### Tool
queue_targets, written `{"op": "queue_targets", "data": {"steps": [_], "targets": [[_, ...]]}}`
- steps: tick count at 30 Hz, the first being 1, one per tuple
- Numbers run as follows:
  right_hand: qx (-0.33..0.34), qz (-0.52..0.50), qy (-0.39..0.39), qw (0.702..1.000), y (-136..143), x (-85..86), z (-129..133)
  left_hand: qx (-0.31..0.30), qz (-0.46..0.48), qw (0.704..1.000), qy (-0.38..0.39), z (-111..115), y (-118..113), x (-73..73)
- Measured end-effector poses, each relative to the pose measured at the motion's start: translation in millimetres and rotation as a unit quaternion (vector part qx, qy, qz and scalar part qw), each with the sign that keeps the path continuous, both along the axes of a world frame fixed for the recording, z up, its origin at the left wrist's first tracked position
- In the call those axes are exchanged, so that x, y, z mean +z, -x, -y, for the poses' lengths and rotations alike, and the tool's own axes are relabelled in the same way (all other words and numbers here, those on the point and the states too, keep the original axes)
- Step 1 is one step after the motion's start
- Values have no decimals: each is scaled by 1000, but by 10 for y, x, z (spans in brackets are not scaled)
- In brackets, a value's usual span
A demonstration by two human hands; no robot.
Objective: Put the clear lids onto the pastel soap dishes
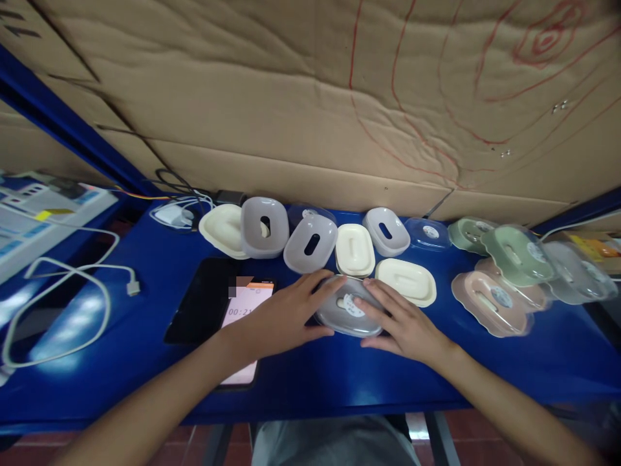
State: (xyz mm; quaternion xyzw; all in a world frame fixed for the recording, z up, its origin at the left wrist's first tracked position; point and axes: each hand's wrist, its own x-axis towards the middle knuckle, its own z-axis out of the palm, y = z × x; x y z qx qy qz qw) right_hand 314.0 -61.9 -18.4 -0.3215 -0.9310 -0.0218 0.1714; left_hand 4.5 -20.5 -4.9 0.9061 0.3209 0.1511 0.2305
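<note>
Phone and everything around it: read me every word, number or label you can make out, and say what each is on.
"00:21", on the phone; the left hand may hide more digits.
Phone's small top text: too small to read.
Stickers on the grey box in the hands and the clear covers at right: too small or blurred.
Black marks on the cardboard: unclear, cut off.

- Grey box (334, 315), one, rounded oblong, long side running left to right
- Clear cover (371, 326), glossy, seated over the box
- White label (353, 305), printed, stuck on cover top
- Position: at the blue tabletop (310, 382), label upward
</note>
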Motion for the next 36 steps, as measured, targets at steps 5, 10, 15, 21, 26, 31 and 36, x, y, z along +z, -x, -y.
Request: {"op": "queue_targets", "data": {"steps": [5, 10, 15, 21, 26, 31, 36], "targets": [[-1, -9, 18, 1000, 4, -6, -31, 1, 7, 1000, -1, -5, 6, -15], [18, -43, -13, 999, -33, 0, -22, -3, 11, 1000, 21, 12, -6, 20], [-7, -51, -39, 998, -248, 211, 22, -2, 10, 1000, 10, 28, -14, 112], [-237, -104, -170, 951, -998, 498, 195, -2, -40, 999, -15, -11, -20, 99], [-429, -110, -243, 863, -1917, 590, 278, -13, -52, 997, -50, -22, -21, 14], [-529, -65, -202, 821, -2622, 613, 107, -31, -42, 996, -73, -31, -19, -4], [-586, -72, -193, 784, -3061, 656, 6, -37, -34, 995, -81, -46, -22, -13]]}}
